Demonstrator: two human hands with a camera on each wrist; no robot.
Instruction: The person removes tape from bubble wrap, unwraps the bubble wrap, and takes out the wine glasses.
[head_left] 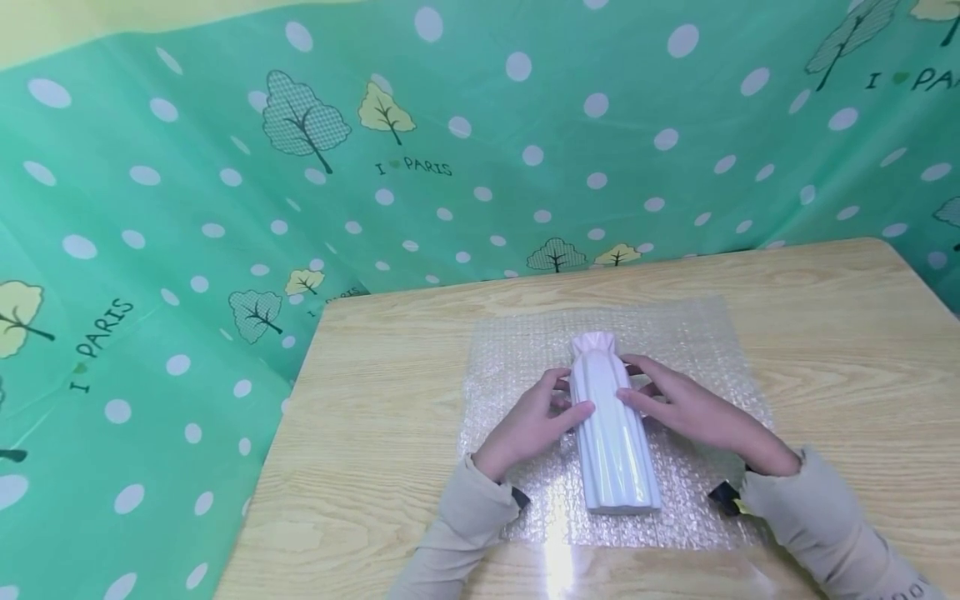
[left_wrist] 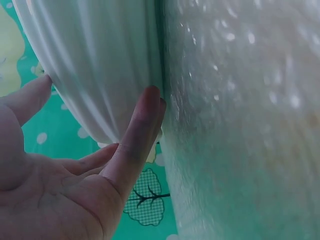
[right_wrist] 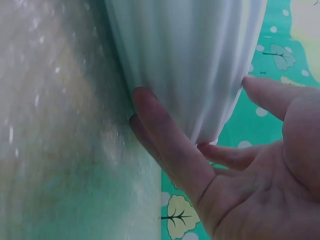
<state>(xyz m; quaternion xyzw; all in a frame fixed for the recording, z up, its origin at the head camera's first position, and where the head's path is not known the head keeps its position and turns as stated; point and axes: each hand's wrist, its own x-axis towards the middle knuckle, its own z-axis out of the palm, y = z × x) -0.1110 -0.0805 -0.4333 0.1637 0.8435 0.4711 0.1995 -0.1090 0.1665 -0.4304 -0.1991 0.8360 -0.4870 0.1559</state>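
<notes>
A white, glossy vase (head_left: pixel 615 442) with fluted sides and a narrowed, pleated neck lies on a sheet of bubble wrap (head_left: pixel 517 350). Its neck points away from me, its base toward me. My left hand (head_left: pixel 536 421) holds the left side near the neck, thumb on top and fingers down along the side. From the right, my right hand (head_left: pixel 686 404) holds it the same way. The left wrist view has the left fingers (left_wrist: pixel 132 142) against the vase close to the wrap. In the right wrist view, the right fingers (right_wrist: pixel 167 132) touch its opposite flank.
The bubble wrap lies flat on a light wood-grain table (head_left: pixel 360 433). A green polka-dot cloth (head_left: pixel 480 150) with printed trees hangs behind the table and on its left. Dark wrist gear (head_left: pixel 725 497) shows at the right sleeve's cuff.
</notes>
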